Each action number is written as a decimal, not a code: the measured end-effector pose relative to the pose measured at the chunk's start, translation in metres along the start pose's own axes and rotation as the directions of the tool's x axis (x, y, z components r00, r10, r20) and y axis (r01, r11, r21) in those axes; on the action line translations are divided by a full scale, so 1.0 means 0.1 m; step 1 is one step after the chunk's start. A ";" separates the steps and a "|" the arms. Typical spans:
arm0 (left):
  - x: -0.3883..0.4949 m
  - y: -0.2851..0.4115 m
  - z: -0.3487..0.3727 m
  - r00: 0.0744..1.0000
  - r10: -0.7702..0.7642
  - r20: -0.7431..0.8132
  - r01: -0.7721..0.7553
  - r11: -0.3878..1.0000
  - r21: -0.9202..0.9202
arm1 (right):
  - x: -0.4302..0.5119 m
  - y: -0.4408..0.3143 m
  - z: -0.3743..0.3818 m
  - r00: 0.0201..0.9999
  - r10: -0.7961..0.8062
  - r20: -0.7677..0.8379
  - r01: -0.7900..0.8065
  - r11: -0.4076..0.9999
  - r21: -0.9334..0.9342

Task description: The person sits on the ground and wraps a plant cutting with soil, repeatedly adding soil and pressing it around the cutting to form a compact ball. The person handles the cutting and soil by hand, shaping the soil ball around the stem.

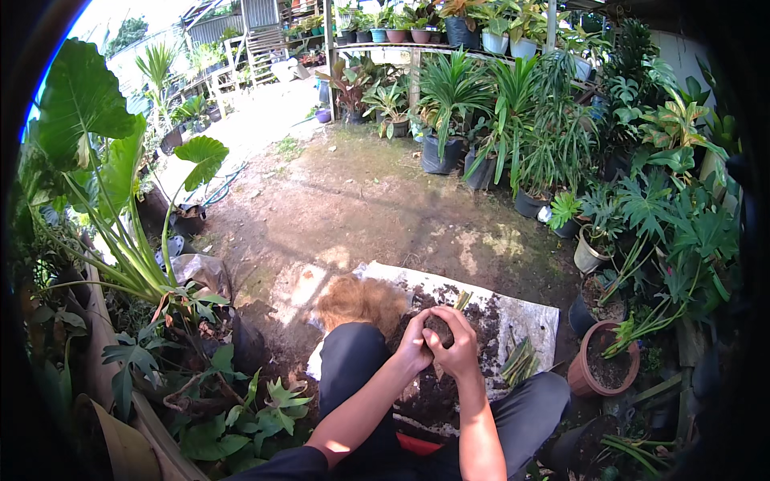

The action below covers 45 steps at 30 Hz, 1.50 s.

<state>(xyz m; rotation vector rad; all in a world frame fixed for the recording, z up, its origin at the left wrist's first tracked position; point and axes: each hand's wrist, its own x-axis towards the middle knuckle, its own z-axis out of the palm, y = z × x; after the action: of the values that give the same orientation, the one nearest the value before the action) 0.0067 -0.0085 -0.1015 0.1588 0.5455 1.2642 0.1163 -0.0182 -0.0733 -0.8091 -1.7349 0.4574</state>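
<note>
My left hand and my right hand cup together around a ball of dark soil, over a white sheet strewn with loose dark soil. A short bundle of cut green stems shows just beyond my fingers; whether it touches the ball I cannot tell. Another bundle of green cuttings lies on the sheet to the right, near my right knee. A heap of brown coconut fibre rests at the left end of the sheet, beyond my left knee.
A terracotta-coloured plastic pot with soil and a black pot stand at the right. A large-leaved potted plant rises at the left beside a wooden edging. Potted plants line the far side, and a hose lies on the ground.
</note>
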 end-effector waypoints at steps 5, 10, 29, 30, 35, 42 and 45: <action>0.16 -0.13 -0.14 0.995 0.096 -0.027 -0.098 0.992 -0.074 | -0.01 0.08 0.10 0.999 0.026 -0.041 -0.027 1.000 -0.008; 0.15 -0.14 -0.13 0.998 0.040 -0.041 -0.045 0.993 -0.110 | 0.01 0.02 0.08 1.000 -0.006 -0.025 0.005 0.999 -0.036; 0.02 0.00 0.04 0.994 0.105 -0.042 -0.105 0.994 -0.005 | 0.02 0.02 -0.02 0.995 0.087 0.048 -0.093 0.982 0.163; 0.03 0.00 0.05 0.994 0.071 -0.078 -0.073 0.997 -0.030 | 0.01 0.03 0.01 0.997 0.041 0.060 -0.049 0.990 0.130; 0.06 -0.03 0.03 0.981 0.175 -0.082 -0.167 0.981 0.097 | -0.05 0.05 0.14 0.991 0.126 -0.054 -0.114 0.976 0.184; 0.07 -0.10 0.03 0.955 0.256 -0.149 -0.257 0.966 0.012 | -0.07 0.03 0.08 0.999 0.006 -0.039 -0.004 0.999 0.041; 0.08 -0.12 0.04 0.960 0.239 -0.146 -0.239 0.971 0.017 | -0.06 0.06 0.10 0.995 -0.064 -0.074 0.062 0.998 -0.025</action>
<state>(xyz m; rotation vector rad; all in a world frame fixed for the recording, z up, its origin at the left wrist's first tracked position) 0.0204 -0.0045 -0.1052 0.1345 0.6672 1.5205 0.1095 -0.0176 -0.0845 -0.7758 -1.6942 0.3608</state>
